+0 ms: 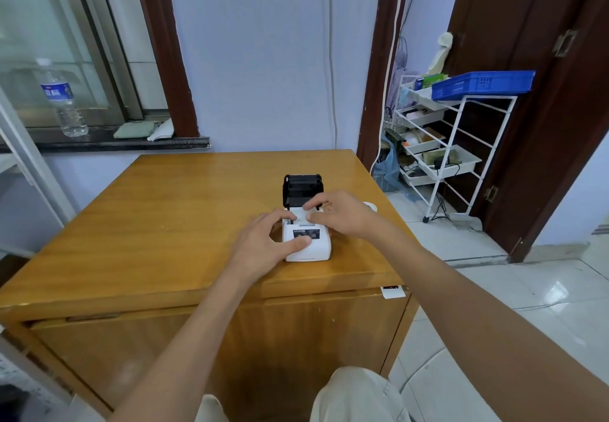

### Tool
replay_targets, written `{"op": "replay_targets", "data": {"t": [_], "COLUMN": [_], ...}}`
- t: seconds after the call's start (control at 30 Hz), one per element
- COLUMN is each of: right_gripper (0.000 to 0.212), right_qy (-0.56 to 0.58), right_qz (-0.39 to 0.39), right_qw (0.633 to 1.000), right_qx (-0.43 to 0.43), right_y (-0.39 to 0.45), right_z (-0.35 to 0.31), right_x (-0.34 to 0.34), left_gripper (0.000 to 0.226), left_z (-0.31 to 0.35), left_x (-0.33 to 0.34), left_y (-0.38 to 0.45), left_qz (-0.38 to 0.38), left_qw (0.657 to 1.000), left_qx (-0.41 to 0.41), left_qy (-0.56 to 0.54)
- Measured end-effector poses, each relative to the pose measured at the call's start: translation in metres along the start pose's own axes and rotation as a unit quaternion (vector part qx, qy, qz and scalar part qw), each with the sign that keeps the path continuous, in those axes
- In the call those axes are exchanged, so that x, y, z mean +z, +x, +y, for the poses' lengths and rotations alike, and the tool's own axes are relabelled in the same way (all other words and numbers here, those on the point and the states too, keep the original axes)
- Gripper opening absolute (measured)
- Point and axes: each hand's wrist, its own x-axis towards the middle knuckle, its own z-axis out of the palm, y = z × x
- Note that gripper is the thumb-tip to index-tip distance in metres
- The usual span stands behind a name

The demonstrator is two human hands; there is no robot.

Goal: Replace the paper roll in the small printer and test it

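A small white printer (316,250) sits near the front right of the wooden table (148,223), its black lid (302,189) standing open at the back. My left hand (263,247) grips the printer's left side, thumb on its labelled top. My right hand (339,214) reaches from the right, its fingertips pinching white paper (301,214) at the open compartment. The roll itself is mostly hidden by my fingers. A white round object (370,205), partly hidden, lies just behind my right hand.
The table's right edge drops to a tiled floor (494,289). A white wire rack (454,144) with a blue tray (484,83) stands at the right by a dark door. A water bottle (62,98) stands on the window ledge at the far left.
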Motion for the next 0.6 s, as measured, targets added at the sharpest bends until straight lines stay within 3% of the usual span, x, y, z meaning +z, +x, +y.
{"op": "replay_targets", "data": {"t": [0.23, 0.43, 0.6], "right_gripper": [0.023, 0.017, 0.024], "right_qy": [-0.165, -0.274, -0.297], "right_qz": [-0.118, -0.085, -0.044], "right_qw": [0.979, 0.957, 0.952], "right_qx": [-0.006, -0.027, -0.06], "right_y": [0.035, 0.042, 0.037], "right_z": [-0.008, -0.014, -0.015], "right_x": [-0.004, 0.003, 0.006], "left_gripper": [0.053, 0.051, 0.047], "left_z": [0.003, 0.002, 0.002], "left_x": [0.002, 0.002, 0.004], "left_y": [-0.001, 0.0, 0.0], "left_qz": [0.012, 0.015, 0.016], "left_qw": [1.0, 1.0, 1.0], "left_qx": [-0.007, -0.008, -0.01], "left_qy": [-0.012, -0.006, -0.017]}}
